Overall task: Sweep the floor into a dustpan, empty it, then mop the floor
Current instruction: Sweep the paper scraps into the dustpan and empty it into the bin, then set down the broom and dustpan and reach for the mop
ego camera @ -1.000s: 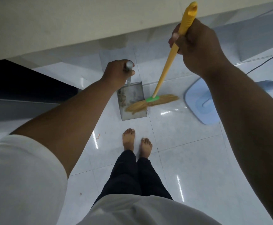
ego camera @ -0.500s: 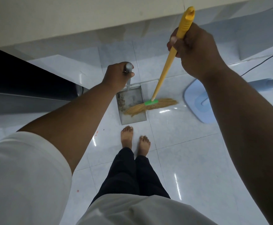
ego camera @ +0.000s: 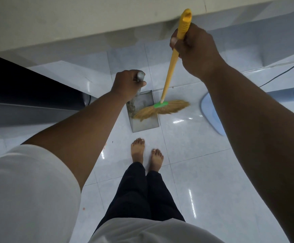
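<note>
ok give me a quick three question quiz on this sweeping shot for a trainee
1. True or false: the left hand grips the handle of the grey metal dustpan.
2. The straw bristles of the yellow-handled broom lie: A) partly over the dustpan B) in a bucket C) on a carpet.
3. Fill in: the right hand grips the broom near the ____ end of its handle.
Key: 1 true; 2 A; 3 top.

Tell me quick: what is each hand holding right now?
Left hand: grip closed around the dustpan handle.
Right hand: grip closed around the yellow broom handle.
</note>
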`<state>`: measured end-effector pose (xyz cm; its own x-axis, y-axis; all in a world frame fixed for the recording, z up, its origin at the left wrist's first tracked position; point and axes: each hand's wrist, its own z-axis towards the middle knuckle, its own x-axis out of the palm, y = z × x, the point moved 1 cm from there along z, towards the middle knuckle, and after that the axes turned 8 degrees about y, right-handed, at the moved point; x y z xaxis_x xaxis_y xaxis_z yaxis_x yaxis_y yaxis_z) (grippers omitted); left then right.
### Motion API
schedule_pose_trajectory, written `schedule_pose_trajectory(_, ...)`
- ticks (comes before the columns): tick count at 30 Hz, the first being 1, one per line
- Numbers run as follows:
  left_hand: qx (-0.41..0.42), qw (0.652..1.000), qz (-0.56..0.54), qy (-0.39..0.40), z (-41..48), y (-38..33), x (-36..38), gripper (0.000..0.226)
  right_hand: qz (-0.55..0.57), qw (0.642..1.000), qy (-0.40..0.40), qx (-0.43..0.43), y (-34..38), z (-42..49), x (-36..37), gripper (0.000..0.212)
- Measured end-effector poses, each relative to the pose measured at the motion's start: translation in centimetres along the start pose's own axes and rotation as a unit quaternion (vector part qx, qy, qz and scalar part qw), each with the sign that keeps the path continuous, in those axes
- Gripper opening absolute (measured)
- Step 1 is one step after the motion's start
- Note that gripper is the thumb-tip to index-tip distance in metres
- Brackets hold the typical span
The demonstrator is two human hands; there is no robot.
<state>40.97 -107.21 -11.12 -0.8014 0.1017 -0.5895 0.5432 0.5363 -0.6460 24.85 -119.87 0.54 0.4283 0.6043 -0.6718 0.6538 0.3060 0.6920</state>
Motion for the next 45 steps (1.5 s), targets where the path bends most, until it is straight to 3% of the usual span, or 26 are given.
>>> schedule_pose_trajectory(12, 0.037, 0.999, 0.011, 0.038, -1.2, 1.1, 1.1, 0.026, -0.030, 0.999, 0.038, 0.022, -0.8, 1.5, 2.4, 0.024)
schedule_pose_trajectory(19, 0.032, 0.997, 0.033, 0.058, -1.9, 0.5, 1.0, 0.026, -0.044, 0.998, -0.011, 0.049, -1.1, 1.0, 2.8, 0.030)
schedule_pose_trajectory(27, 0.003, 0.997, 0.022, 0.075, -3.6, -0.4, -0.8, 0.054, -0.053, 0.994, -0.017, 0.090, 0.2, -0.8, 3.2, 0.039)
schedule_pose_trajectory(34, 0.013, 0.999, 0.006, 0.031, -6.3, -0.6, -4.3, 0.064, -0.053, 0.990, -0.014, 0.130, 2.1, -2.8, 3.1, 0.049)
schedule_pose_trajectory(40, 0.008, 0.998, 0.064, -0.023, -11.2, -1.2, -7.7, 0.068, -0.113, 0.989, -0.013, 0.090, 4.9, -6.7, 3.2, 0.050)
schedule_pose_trajectory(45, -0.038, 0.992, 0.095, -0.075, -19.6, -1.6, -10.3, 0.073, -0.197, 0.979, 0.031, -0.031, 8.8, -11.7, 2.8, 0.052)
